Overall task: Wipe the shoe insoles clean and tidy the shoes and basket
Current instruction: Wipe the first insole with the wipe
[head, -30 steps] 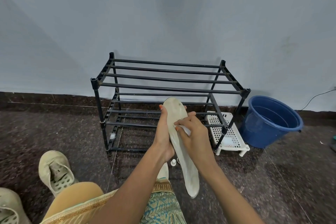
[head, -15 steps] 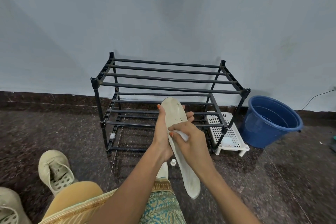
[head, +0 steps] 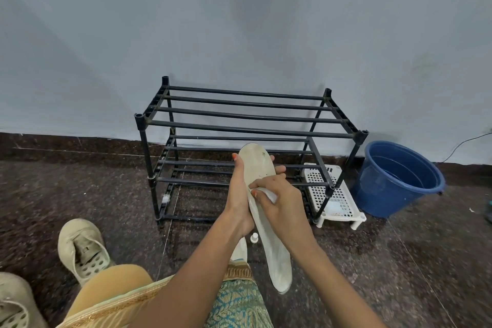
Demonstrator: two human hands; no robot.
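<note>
My left hand (head: 238,194) grips a long pale insole (head: 259,168) from behind, holding it upright in front of the rack. My right hand (head: 277,202) pinches a small white cloth (head: 270,195) and presses it against the insole's middle. Two beige shoes lie on the floor at the left: one (head: 81,250) beside my knee, the other (head: 13,303) cut off at the bottom-left corner. A white perforated basket (head: 334,194) stands on the floor at the rack's right end.
A black two-tier rack (head: 247,130) stands against the grey wall. A blue bucket (head: 394,181) sits to its right. A small white cap (head: 254,237) lies on the dark stone floor below my hands. My knee in yellow fabric (head: 111,285) fills the lower left.
My right hand with the cloth has slid down the insole from near its upper part toward the middle. My left hand keeps its hold, and the insole's top is more exposed.
</note>
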